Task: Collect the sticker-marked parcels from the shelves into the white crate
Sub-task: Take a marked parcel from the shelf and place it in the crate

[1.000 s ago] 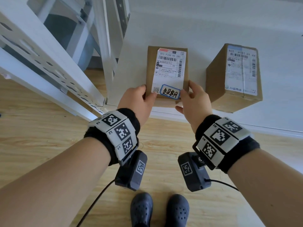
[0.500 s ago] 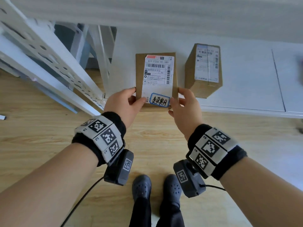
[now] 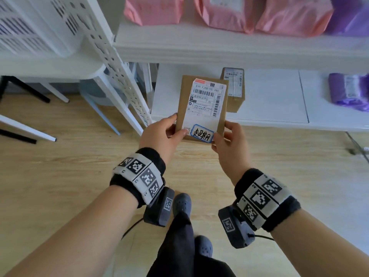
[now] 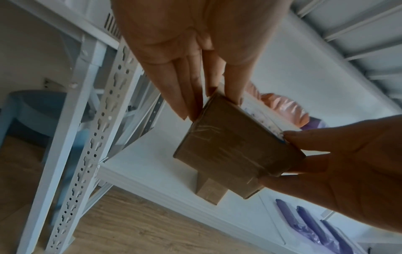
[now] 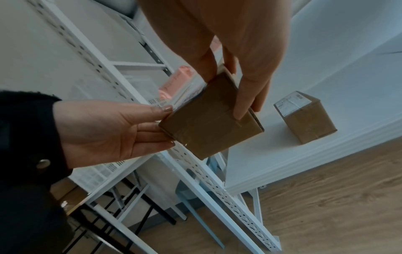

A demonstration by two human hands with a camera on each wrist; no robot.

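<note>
A brown cardboard parcel point(image 3: 201, 108) with a white shipping label and a blue-edged handwritten sticker point(image 3: 202, 134) is held in the air in front of the bottom shelf. My left hand point(image 3: 161, 134) grips its left near corner, thumb on top. My right hand point(image 3: 229, 140) grips its right near corner the same way. In the left wrist view the parcel's point(image 4: 237, 151) underside shows between both hands; in the right wrist view the parcel point(image 5: 213, 120) does too. The white crate point(image 3: 34, 25) sits at upper left on a white surface.
A second brown box point(image 3: 234, 88) stands on the white bottom shelf point(image 3: 279, 108), with a purple bag point(image 3: 349, 92) at right. Pink bags point(image 3: 259, 15) lie on the shelf above. A perforated white upright point(image 3: 119, 72) and a blue stool point(image 3: 99, 92) stand left. Wooden floor below.
The parcel has been lifted off the bottom shelf and drawn toward me in both hands. My view has risen, bringing the upper shelf and the white crate into sight.
</note>
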